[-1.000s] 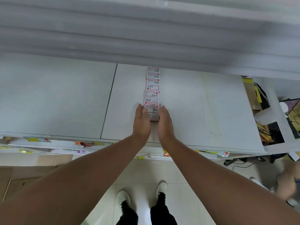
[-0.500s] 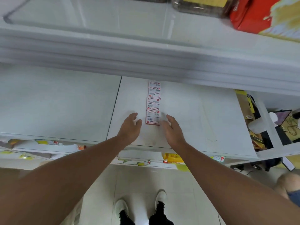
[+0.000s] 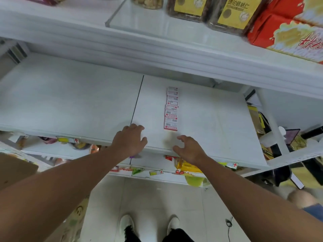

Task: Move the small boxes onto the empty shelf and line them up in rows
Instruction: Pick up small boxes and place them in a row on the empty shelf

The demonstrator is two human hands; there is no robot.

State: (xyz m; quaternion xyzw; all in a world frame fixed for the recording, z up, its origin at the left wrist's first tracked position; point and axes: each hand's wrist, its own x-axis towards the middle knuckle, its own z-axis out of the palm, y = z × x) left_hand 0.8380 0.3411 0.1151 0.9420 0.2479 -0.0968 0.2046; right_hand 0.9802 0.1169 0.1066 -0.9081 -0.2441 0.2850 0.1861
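Boxes [image 3: 171,109] in one row on shelf [image 3: 209,119] — both hands [image 3: 130,142] empty, fingers relaxed — jars [image 3: 227,13] above.

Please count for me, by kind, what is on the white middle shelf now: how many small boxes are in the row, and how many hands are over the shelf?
Small boxes in the row on the shelf: about 8 (the far ones are hard to separate)
Hands over the shelf: 2, the left hand and the right hand, both holding nothing
Total: about 10
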